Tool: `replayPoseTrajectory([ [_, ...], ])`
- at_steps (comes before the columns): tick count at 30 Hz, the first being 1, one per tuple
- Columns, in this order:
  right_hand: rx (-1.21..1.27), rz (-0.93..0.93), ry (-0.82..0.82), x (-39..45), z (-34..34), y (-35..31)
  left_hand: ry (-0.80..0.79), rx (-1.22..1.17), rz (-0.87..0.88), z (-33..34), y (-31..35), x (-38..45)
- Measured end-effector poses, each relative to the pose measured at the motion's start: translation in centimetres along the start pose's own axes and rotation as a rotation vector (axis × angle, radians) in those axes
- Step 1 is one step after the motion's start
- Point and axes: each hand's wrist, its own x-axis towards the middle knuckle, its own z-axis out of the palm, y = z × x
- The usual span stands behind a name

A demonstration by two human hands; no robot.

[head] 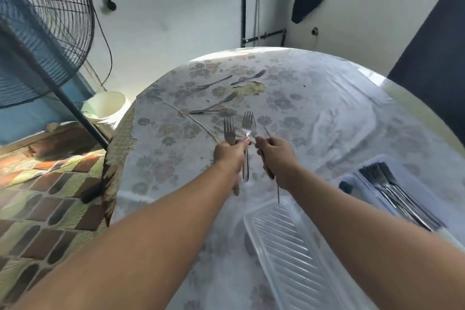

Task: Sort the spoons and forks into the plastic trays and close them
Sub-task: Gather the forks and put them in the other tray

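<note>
I hold both arms out over the round table [314, 113], which wears a flowered plastic cloth. My left hand [230, 152] is curled round the handles of forks: one fork [229, 131] stands tines-up above my knuckles, and a second fork [247, 121] rises just beside it, its handle running down past my wrist. My right hand [273, 152] is closed in a fist round another handle; a thin metal end sticks up above the fingers and a thin shaft hangs out below the wrist. I cannot tell whether this piece is a fork or a spoon, since its head is hidden or blurred. The two hands sit close together, thumbs nearly touching.

Farther out on the cloth lie loose forks: a crossed pair [216, 108] just beyond my hands, and two more [214, 83] [249, 77] nearer the far edge, beside a torn yellowish patch [251, 88] in the cloth.

Near me, on the right, an open plastic tray [407, 171] holds a bundle of forks [397, 191], tines pointing away from me. Between my forearms lies a clear ribbed tray [289, 254], nothing in it that I can see.

Off the table to the left stand a large wire-caged fan [42, 20] on its pole and a pale bucket [105, 106] on the floor.
</note>
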Motion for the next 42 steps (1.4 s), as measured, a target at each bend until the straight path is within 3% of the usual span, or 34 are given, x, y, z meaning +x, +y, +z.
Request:
replayPoseTrajectory([
  [8, 0.001, -0.054, 0.092, -3.6, -6.5, 2.0, -0.147, 0.02, 0.067, 3.3, -1.4, -7.1],
  [23, -0.131, -0.121, 0.007, -1.8, -25.5, 5.0, -0.054, 0.07, 0.148, 20.9, -4.2, -13.9],
  [31, -0.347, -0.206, -0.02, -1.3, -34.0, 9.5, -0.001, 0.284, 0.172, 28.6, -7.8, -17.7],
  [35, -0.472, -0.233, -0.021, -1.3, -35.6, 11.1, 0.018, 0.433, 0.216, 30.1, -8.3, -17.8],
  [42, -0.556, -0.264, -0.049, 0.0, -36.7, 12.0, 0.031, 0.598, 0.127, 31.8, -9.1, -16.3],
])
